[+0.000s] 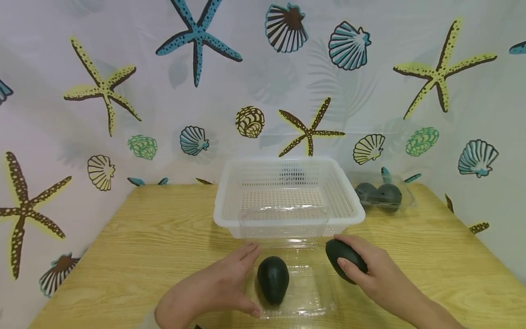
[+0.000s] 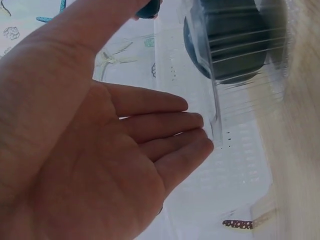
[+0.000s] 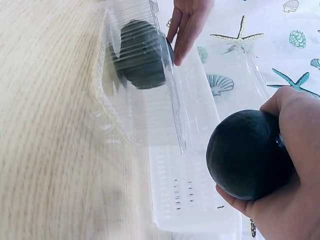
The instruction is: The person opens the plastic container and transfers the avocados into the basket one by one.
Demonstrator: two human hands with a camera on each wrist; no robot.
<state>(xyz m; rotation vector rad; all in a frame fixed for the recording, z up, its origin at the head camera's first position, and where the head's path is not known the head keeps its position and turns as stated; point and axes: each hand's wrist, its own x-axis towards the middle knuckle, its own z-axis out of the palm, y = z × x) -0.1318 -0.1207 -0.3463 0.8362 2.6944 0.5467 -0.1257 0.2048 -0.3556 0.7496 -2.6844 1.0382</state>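
A clear plastic clamshell tray (image 1: 306, 292) lies open on the table in front of me with one dark green avocado (image 1: 273, 278) in its left half. My left hand (image 1: 246, 281) is flat and open beside that avocado, its straight fingers (image 2: 195, 132) against the tray's clear edge. My right hand (image 1: 361, 265) grips a second avocado (image 1: 334, 256) just above the tray's right side. The right wrist view shows this avocado (image 3: 247, 155) held in curled fingers, with the tray's avocado (image 3: 142, 55) and the left hand (image 3: 187, 25) beyond.
A white perforated basket (image 1: 230, 201) stands just behind the tray, with nothing inside it. Another clear pack with two avocados (image 1: 378, 194) sits at the back right. The wooden table (image 1: 144, 237) is backed by a starfish-and-shell curtain (image 1: 123, 91).
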